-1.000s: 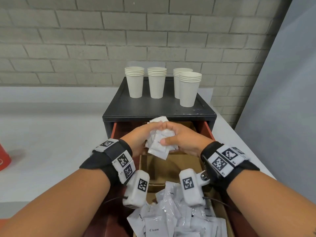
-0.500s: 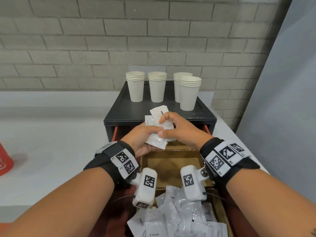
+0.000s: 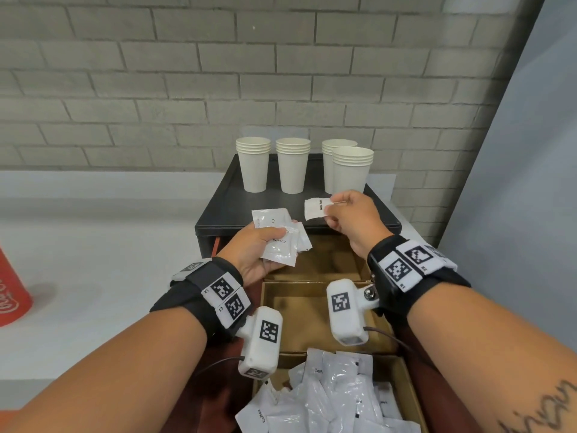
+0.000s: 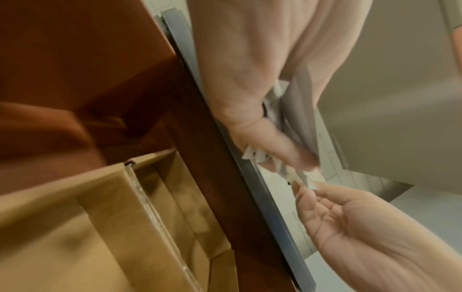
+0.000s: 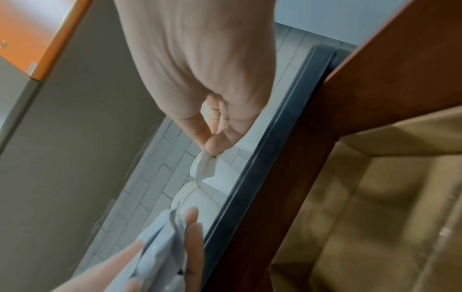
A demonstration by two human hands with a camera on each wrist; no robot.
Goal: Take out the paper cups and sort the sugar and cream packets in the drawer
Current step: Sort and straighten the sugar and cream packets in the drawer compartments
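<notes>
The left hand (image 3: 259,248) is raised over the open drawer (image 3: 312,310), thumb clamped on a fanned bunch of white packets (image 3: 281,242). Just right of it and slightly farther out, the right hand (image 3: 352,220) pinches a single packet (image 3: 317,208) between thumb and forefinger, apart from the bunch.

Beyond both hands, four stacks of paper cups (image 3: 293,165) stand upright on the black cabinet top (image 3: 231,201). Below the wrists the drawer holds brown cardboard compartments; the one nearest the body is heaped with loose packets (image 3: 331,398). The cabinet sits on a white desk (image 3: 93,245) against a grey brick wall (image 3: 187,73), with a red object (image 3: 12,292) far off to the left.

The right wrist view shows the pinch from below, the other fingers (image 5: 220,116) curled into the palm. The left wrist view, blurred, shows the thumb (image 4: 270,142) pressing on the bunch.
</notes>
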